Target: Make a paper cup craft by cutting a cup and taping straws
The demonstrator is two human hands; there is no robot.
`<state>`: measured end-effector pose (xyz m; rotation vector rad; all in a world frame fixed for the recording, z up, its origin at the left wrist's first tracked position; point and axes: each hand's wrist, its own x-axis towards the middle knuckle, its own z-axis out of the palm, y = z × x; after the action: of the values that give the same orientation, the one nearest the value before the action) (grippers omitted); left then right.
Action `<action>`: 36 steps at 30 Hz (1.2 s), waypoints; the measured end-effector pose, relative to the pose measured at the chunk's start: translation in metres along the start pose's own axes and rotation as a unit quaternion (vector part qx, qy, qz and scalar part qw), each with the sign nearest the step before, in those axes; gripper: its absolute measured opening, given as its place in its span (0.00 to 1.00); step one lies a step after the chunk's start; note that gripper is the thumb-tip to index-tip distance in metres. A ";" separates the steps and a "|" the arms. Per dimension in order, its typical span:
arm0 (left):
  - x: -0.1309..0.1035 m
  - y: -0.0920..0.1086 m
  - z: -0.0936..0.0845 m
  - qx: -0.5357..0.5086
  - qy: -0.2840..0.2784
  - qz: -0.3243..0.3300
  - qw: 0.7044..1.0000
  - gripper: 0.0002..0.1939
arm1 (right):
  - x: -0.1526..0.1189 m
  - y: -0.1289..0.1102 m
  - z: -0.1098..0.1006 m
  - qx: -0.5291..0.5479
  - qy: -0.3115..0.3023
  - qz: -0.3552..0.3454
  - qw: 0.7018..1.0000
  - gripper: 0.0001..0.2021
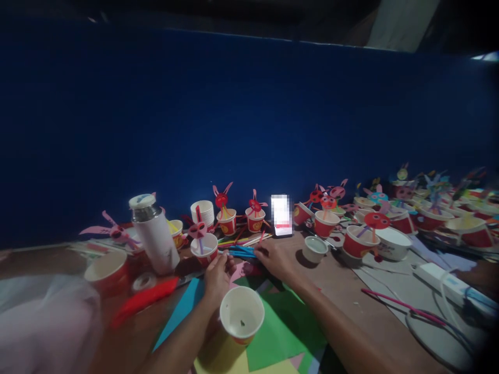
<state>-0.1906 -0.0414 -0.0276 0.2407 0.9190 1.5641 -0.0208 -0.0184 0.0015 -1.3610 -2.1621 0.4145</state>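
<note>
My right hand [275, 258] reaches to a bundle of thin blue sticks [242, 251], its fingertips pinched at their right end. At the left end of the bundle my left hand [219, 271] is closed, the fingers curled together; what they hold is too small to make out. Just beyond it stands a red and white paper cup [205, 249] with a pink paper figure [197, 230] on sticks. Between my forearms an open paper cup [242, 314] holds a small dark speck. Under it lie green paper [286, 327] and yellow paper [222, 356].
A white flask [156, 239], a red cloth-like item [146, 300] and a tape roll [144, 282] are at left. A lit phone [281, 215] stands behind the sticks. At right are a small bowl [315, 249], several decorated cups [360, 241] and a power strip [448, 285].
</note>
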 end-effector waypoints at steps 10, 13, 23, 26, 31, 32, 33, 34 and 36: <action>-0.002 -0.001 -0.006 -0.020 -0.009 0.017 1.000 0.05 | 0.007 0.013 -0.002 0.079 -0.054 -0.033 0.995 0.11; 0.002 -0.002 -0.010 -0.027 -0.018 0.009 0.999 0.07 | 0.007 0.011 -0.012 0.114 -0.115 -0.041 0.986 0.10; 0.005 -0.001 -0.013 -0.030 -0.019 -0.009 0.999 0.08 | 0.006 0.001 -0.013 0.093 -0.139 -0.055 0.984 0.12; 0.005 -0.001 -0.012 -0.028 -0.018 -0.011 0.999 0.08 | 0.005 -0.003 -0.008 0.093 -0.158 -0.039 0.982 0.13; 0.006 0.001 -0.012 -0.028 -0.013 -0.015 0.999 0.07 | 0.004 -0.013 -0.009 0.087 -0.149 -0.052 0.984 0.12; 0.006 0.002 -0.012 -0.027 -0.012 -0.016 0.999 0.07 | 0.005 -0.015 -0.011 0.084 -0.138 -0.053 0.985 0.12; 0.006 0.002 -0.011 -0.025 -0.011 -0.018 0.999 0.06 | 0.005 -0.017 -0.014 0.083 -0.128 -0.053 0.987 0.11; 0.006 0.002 -0.011 -0.023 -0.010 -0.020 0.999 0.05 | 0.006 -0.018 -0.017 0.086 -0.119 -0.052 0.988 0.11; 0.006 0.003 -0.010 -0.019 -0.016 -0.023 0.999 0.05 | 0.008 -0.022 -0.027 0.091 -0.117 -0.050 0.988 0.11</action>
<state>-0.2007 -0.0402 -0.0343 0.2156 0.8631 1.5298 -0.0234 -0.0211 0.0367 -1.1455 -2.3036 0.7452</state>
